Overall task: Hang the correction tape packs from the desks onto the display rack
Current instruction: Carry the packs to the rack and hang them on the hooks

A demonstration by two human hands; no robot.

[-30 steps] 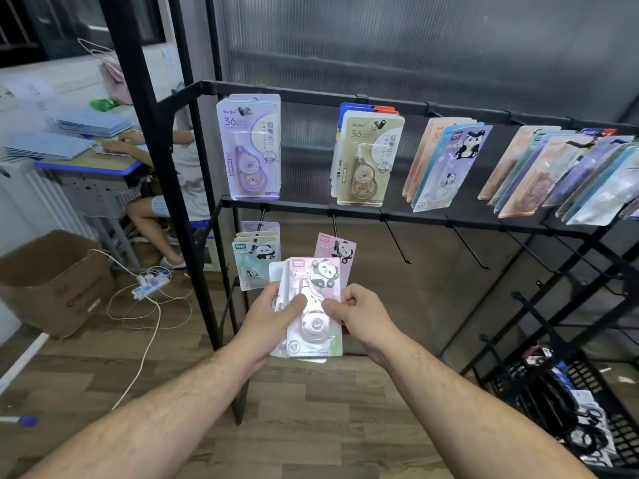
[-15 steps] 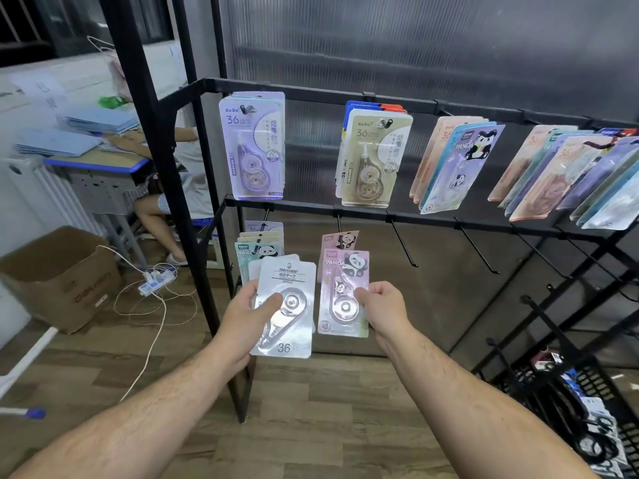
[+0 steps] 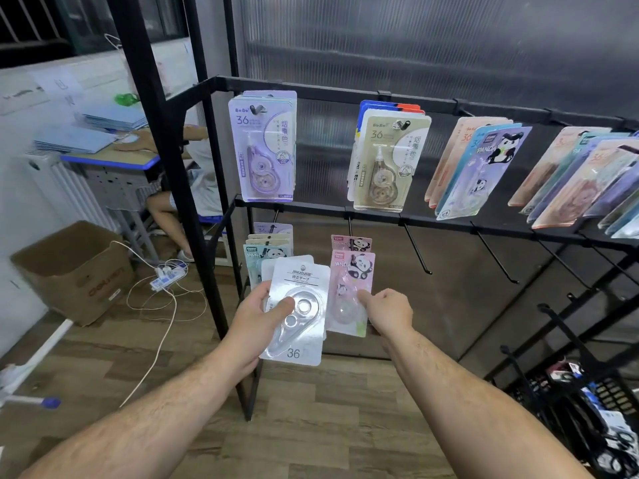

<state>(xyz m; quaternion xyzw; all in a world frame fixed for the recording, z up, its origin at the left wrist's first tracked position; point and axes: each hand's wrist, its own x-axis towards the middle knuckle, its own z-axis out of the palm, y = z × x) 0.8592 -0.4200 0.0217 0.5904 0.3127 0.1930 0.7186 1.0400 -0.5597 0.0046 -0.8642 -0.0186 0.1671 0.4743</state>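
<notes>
Both bare forearms reach forward. Left hand (image 3: 257, 321) grips the white packs (image 3: 301, 279), thumb across the front. Right hand (image 3: 389, 311) is curled, fingers pinching the pink pack (image 3: 347, 290) at its edge.

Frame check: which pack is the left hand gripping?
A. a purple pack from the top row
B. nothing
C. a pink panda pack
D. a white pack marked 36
D: the left hand grips the white pack marked 36 with its thumb across the clear blister, while the pink panda pack is pinched at its edge by the right hand.
</notes>
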